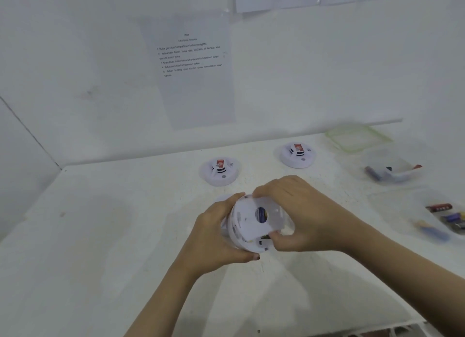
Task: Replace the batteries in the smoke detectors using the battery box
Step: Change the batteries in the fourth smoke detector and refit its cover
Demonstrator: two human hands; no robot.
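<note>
Both bare forearms reach in from below and meet in front of the person. The left hand [216, 236] cups the left side of a smoke detector [249, 226], fingers curled round its rim. The right hand [299, 210] arches over the top, fingertips on the upper edge, thumb bent against the lower edge.

Smooth white plastic smoke detector [251, 223] — matt; clear plastic battery box [392, 170] — glossy; paper sheet [193, 69] on the wall.
</note>
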